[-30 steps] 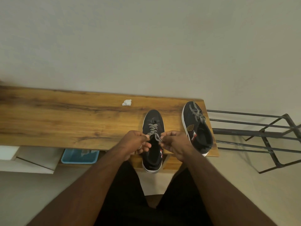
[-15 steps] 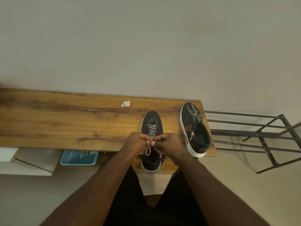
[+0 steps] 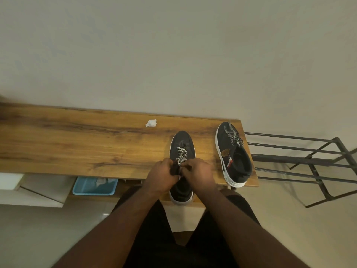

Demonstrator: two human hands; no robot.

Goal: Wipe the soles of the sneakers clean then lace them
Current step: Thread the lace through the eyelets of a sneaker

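head view: only view, looking down over both arms
near sneaker (image 3: 181, 147): standing upright at the counter's (image 3: 77, 144) front edge, toe pointing to the back edge, heel overhanging the front edge toward the person
long axis: running front-to-back, roughly in line with the gap between the two forearms
lace (image 3: 181, 154): zigzagging up the tongue; free ends disappearing into the hands just heel-side of the last visible crossing
left hand (image 3: 161, 176): grip closing narrow, pinching dark material and lace at the shoe's throat
right hand (image 3: 198, 174): grip narrow too, fingertips meeting the left hand's over the throat; exactly which lace end it is holding, cannot tell
nearer hand: neither, both sitting equally on the throat, one each side of the axis
second sneaker (image 3: 232, 153): lying near the counter's right front corner, toe angled to the back edge, already laced, well apart from both hands
likely next: tying off, pulling ends outward across the axis (judgement)
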